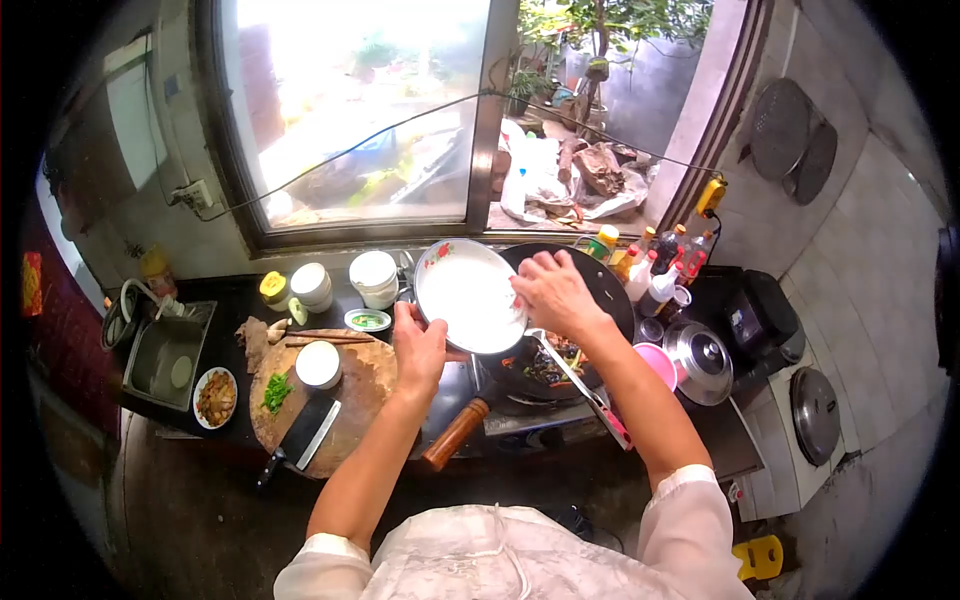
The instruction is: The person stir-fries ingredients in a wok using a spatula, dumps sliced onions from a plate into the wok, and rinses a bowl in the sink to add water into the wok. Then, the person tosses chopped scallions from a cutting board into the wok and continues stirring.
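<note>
A white plate (465, 300) with red flower decorations is held up, tilted, partly over the wok. My left hand (420, 345) grips its lower left rim, thumb on top. My right hand (558, 293) is closed at the plate's right rim, with the fingertips partly hidden. Below is a black wok (615, 300) with a wooden handle (455, 435), and dark and orange-red food (560, 362) lies in it. A metal spatula (575, 380) with a pink handle end rests across the wok's near side, under my right forearm.
Left of the wok, a round chopping board (365, 400) bears a cleaver (308, 432), chopped greens (275, 394) and a white cup (318, 365). A dish of browned food (215, 398) stands near the sink (165, 350). Sauce bottles (660, 285) and a pot lid (697, 362) are at right.
</note>
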`<state>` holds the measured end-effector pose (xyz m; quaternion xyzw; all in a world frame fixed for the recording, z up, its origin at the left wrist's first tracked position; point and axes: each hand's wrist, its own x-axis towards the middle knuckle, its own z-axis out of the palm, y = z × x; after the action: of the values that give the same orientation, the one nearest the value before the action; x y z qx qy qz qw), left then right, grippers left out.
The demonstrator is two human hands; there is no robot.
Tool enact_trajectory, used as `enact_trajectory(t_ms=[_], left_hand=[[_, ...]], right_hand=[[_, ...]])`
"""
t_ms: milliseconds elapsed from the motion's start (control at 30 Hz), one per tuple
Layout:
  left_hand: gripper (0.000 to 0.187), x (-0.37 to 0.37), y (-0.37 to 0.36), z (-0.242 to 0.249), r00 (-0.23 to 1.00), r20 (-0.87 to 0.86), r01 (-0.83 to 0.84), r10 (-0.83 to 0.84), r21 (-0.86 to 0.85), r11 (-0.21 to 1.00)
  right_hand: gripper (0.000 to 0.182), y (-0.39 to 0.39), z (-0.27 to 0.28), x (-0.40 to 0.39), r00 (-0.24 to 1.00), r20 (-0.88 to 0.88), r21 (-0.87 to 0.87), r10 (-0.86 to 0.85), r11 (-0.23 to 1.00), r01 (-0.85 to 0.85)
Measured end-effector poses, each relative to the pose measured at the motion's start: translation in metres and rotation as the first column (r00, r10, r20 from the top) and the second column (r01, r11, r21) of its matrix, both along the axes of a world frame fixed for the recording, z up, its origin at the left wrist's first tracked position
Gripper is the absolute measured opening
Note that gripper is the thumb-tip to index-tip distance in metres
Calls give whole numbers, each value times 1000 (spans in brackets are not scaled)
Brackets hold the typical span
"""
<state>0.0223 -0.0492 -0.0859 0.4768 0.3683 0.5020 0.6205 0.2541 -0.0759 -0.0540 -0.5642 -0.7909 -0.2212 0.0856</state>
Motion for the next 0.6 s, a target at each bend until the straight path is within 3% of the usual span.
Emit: enact_trajectory(t_ms=[67,200,300,367,433,500,600], left_hand=[[28,2,1,1,1000,-8,-5,5,12,1000],[28,3,-3,0,999,36,-8,8,0,1000],[27,-4,-3,-3,1000,29,-12,12,0,1000],[27,-14,-3,-10,999,13,-31,31,-7,1000],[28,-26,0,-18,999,-4,-54,54,-7,998],[42,-46,-3,-17,996,23,-80,83,-135,988],[46,-88,-3,-57,982,83,-147,171,-242,959]], right_hand=[[25,1,11,0,1000,-28,36,5,999,-4],[21,21,-16,-17,937,-325,-23,128,989,-143],[8,9,-11,-12,999,37,-11,39,999,-38],[11,7,-8,9,997,68,-7,-29,1000,30],[14,-3,-1,23,998,-59,58,-10,998,13],[16,-25,1,36,982,-180,36,-64,997,71],[15,-82,2,42,888,-370,-144,-273,961,235]])
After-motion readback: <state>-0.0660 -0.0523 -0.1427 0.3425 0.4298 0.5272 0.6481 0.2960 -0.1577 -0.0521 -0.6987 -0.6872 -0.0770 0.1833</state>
